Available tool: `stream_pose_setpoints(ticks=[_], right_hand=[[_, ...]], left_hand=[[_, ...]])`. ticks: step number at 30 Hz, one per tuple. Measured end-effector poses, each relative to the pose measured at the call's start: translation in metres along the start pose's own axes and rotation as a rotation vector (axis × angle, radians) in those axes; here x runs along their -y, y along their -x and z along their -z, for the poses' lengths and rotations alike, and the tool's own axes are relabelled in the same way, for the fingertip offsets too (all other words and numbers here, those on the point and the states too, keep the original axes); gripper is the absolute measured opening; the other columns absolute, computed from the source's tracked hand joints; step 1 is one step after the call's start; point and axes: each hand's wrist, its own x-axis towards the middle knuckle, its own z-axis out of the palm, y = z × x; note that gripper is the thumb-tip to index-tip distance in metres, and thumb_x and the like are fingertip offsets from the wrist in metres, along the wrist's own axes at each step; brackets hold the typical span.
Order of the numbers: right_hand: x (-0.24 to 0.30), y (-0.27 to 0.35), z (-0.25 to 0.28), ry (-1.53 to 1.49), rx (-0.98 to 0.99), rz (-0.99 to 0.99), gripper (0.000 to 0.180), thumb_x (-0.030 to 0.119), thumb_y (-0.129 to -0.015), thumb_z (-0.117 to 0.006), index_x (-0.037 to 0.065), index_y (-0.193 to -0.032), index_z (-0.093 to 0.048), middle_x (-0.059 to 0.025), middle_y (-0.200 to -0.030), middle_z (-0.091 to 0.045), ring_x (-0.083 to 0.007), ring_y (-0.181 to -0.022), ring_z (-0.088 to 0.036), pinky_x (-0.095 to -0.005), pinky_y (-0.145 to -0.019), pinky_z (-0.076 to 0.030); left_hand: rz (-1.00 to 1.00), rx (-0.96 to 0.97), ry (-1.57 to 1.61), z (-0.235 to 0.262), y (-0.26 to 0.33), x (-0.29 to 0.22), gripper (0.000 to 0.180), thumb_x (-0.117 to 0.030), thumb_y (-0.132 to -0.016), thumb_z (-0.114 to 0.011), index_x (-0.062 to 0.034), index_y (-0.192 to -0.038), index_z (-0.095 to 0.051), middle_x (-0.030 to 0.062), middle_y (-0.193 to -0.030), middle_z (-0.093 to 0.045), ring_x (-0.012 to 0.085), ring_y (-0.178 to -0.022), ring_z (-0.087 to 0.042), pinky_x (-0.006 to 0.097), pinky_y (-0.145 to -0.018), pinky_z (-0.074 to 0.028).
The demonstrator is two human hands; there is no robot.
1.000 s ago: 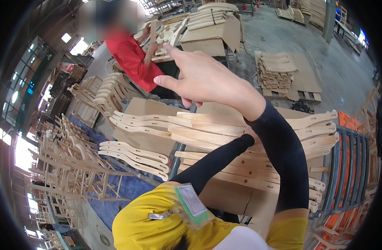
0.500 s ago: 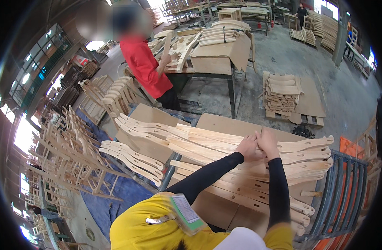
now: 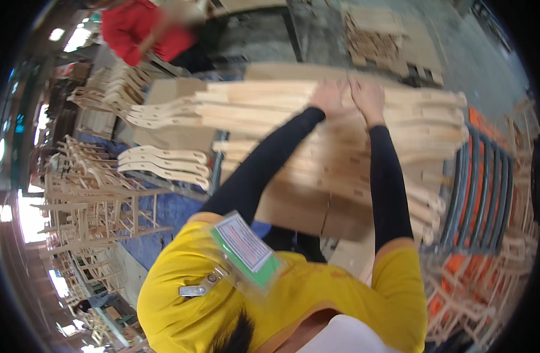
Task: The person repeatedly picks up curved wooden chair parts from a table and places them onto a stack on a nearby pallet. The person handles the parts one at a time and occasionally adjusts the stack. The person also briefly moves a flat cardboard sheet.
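Observation:
Both my arms, in dark sleeves, reach out over long curved wooden chair parts laid side by side in rows. My left hand (image 3: 329, 99) lies on the far row of pale wooden chair parts (image 3: 258, 94). Close beside it, my right hand (image 3: 369, 101) touches the same row, with a small gap between the two. Motion smears the fingers of both hands, so their grip is unclear. A nearer row of slotted chair parts (image 3: 308, 175) lies below my forearms, on brown cardboard (image 3: 299, 203).
More curved parts (image 3: 164, 165) lie in a group at the left. Wooden chair frames (image 3: 87, 206) crowd the floor beyond. A blue metal rack (image 3: 479, 188) stands at the right. A person in red (image 3: 146, 32) works at the far left. Stacked wood (image 3: 373, 38) rests on the floor ahead.
The view has tipped downward, so the rows and hands sit higher in the picture. My hands, which were together, are now slightly apart.

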Motion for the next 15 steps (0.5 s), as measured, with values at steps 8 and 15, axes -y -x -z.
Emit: stream_pose_setpoints(ticks=[8,15], right_hand=[[0.005,0.007,0.016,-0.041,0.093,-0.036,0.043,0.044,-0.094,-0.045,0.013,-0.096,-0.076,-0.0148,-0.076,-0.069,-0.0344,-0.082,-0.065,-0.0427,-0.085,-0.046],[0.018,0.011,0.021,-0.035,0.097,-0.017,0.044,0.045,-0.093,-0.047,0.011,-0.098,-0.075,-0.017,-0.086,-0.07,-0.0374,-0.089,-0.064,-0.0457,-0.087,-0.047]], left_hand=[[0.338,0.061,-0.137,0.031,0.016,0.02,0.061,-0.059,-0.089,-0.047,-0.0045,-0.108,-0.067,0.0183,-0.098,-0.068,0.0348,-0.1,-0.062,0.046,-0.09,-0.043],[0.252,-0.094,-0.156,0.05,0.06,0.066,0.056,-0.055,-0.092,-0.047,-0.005,-0.103,-0.07,0.0167,-0.098,-0.069,0.0334,-0.098,-0.063,0.044,-0.092,-0.042]])
